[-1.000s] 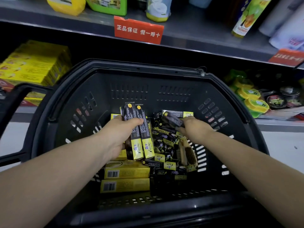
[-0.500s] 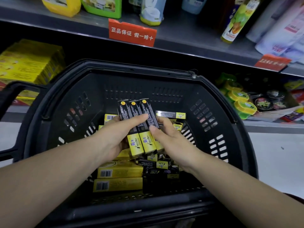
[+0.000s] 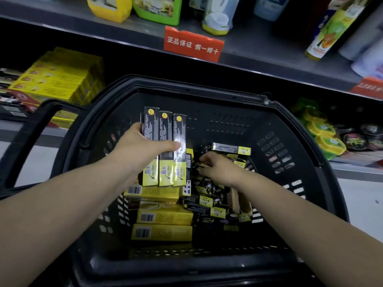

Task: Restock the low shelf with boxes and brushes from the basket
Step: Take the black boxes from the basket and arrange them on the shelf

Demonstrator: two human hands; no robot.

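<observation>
A black plastic basket stands in front of me. My left hand grips three slim black-and-yellow boxes side by side, raised over the basket's left half. My right hand reaches down into the pile of small black-and-yellow boxes, its fingers curled on one of them. Flat yellow boxes with barcodes lie at the basket's lower left. A wooden brush lies among the boxes beneath my right wrist.
The low shelf behind the basket holds stacked yellow boxes on the left and round yellow-green tins on the right. The upper shelf carries bottles and a red label. The basket's handle juts out left.
My left hand has lifted the three boxes higher and leftward. My right hand let go of that bundle and dropped back into the pile on the right.
</observation>
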